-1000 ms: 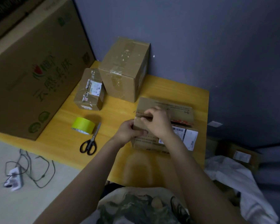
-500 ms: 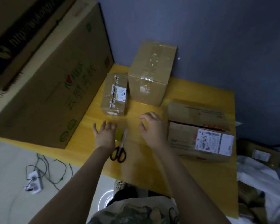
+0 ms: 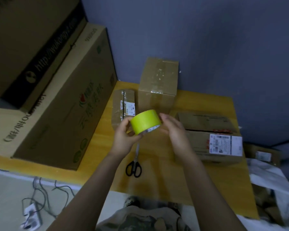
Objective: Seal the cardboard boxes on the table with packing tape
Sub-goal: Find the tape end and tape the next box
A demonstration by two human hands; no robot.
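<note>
Gripping in the left hand the tape roll just lifted mid-frame, touching it with the relaxed right hand, ready for sealing.

Light: dim, bluish cast throughout; source not visible. Wall darkened toward corners. Tape roll stood out brightest. Soft shadow lay on bench beneath forearms. Edges bowed by wide-angle lens; floor cables were blurred.
</note>
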